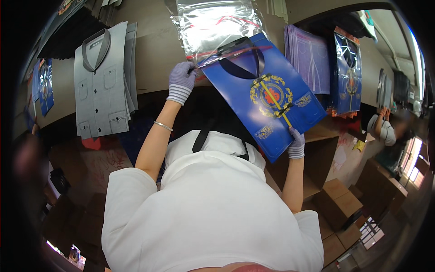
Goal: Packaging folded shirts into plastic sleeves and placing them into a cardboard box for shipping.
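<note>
A blue shirt-shaped paper piece (276, 104) with a dark collar and gold and red printing lies slanted in front of me. My right hand (296, 144), in a striped grey-purple glove, grips its lower edge. The collar end is under the film at the mouth of a clear plastic bag (215, 34) with a red strip. My left hand (181, 81), gloved the same way, pinches the bag's edge beside the collar. More clear bags seem to lie beneath that one, though glare hides how many.
Grey shirt-shaped pieces (102, 86) are stacked on the table at left. To the right lie a purple trouser-shaped stack (308, 59) and bagged blue shirt pieces (348, 75). Cardboard boxes (337, 204) stand at lower right. Another person (385, 129) works at far right.
</note>
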Demonstrator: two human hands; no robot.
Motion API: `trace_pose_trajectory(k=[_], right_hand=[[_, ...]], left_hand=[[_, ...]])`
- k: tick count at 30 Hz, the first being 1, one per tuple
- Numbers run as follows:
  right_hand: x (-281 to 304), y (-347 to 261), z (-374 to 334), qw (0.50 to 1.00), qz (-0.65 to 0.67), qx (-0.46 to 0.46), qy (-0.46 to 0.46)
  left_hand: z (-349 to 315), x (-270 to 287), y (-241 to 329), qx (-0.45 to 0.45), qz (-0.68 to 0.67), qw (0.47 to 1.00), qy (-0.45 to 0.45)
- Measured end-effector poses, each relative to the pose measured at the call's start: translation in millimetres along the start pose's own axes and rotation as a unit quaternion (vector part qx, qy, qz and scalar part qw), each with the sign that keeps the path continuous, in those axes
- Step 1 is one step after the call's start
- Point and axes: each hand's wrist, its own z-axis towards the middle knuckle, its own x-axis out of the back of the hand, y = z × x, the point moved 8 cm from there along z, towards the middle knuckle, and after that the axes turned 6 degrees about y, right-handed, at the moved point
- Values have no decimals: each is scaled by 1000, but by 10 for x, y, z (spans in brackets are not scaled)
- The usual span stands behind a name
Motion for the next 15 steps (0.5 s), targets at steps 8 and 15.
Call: trace_pose_trajectory(k=[8, 15], right_hand=[[-688, 510, 88, 996, 68, -46, -33], [-464, 1232, 186, 752, -445, -407, -267]], left_hand=[[-206, -627, -659, 352, -428, 828, -84], [253, -1114, -1267, 497, -362, 786, -58]])
